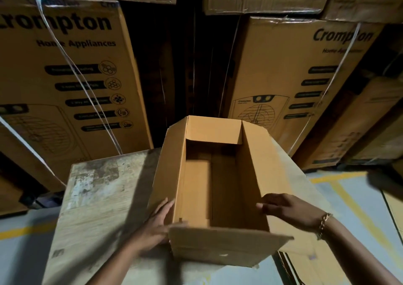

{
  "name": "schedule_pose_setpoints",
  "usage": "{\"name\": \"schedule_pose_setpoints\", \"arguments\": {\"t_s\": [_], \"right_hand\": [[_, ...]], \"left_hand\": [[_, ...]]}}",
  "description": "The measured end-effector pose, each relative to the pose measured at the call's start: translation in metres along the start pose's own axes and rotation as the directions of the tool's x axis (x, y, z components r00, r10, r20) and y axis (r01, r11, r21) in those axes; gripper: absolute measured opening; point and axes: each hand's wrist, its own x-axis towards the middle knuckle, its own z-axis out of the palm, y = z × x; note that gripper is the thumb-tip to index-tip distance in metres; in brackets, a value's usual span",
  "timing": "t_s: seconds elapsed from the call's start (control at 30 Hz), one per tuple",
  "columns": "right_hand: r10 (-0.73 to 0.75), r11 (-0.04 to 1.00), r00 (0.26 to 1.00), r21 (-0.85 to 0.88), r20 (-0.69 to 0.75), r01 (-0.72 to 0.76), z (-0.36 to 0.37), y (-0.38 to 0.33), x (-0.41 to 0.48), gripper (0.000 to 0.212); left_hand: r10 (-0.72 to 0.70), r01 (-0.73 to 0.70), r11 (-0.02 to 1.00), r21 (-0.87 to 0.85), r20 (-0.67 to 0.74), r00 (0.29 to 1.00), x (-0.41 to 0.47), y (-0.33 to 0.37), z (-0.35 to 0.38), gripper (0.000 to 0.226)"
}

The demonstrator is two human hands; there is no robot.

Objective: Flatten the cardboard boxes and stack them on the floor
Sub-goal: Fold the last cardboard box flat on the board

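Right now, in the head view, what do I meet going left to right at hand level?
In order: worn tabletop → left hand → open cardboard box → right hand → bracelet on that wrist.

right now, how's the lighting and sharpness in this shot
Head view: dim, black gap between the printed cartons; the wide angle leans them outward; the open box throws a shadow across the table; left hand and right hand look slightly motion-blurred.
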Motion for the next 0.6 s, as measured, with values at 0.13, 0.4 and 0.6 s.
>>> {"name": "schedule_pose_setpoints", "arguments": {"t_s": [0.13,0.4,0.6], "right_hand": [[0.081,0.981,0.992,-0.169,-0.102,-0.097,0.053,0.046,-0.012,0.135],[0.072,0.974,0.957,-0.188,-0.280,-0.128,0.134,0.051,0.011,0.140],[0.067,0.966,0.964,-0.227,-0.256,-0.127,0.135,0.051,0.001,0.137]], "left_hand": [[-0.069,0.032,0.950,0.309,0.108,0.992,-0.024,0.012,0.017,0.157],[0.040,0.039,0.943,0.329,-0.229,0.973,-0.038,0.006,0.066,0.142],[0.026,0.040,0.938,0.345,-0.184,0.983,-0.062,-0.008,0.060,0.128]]}}
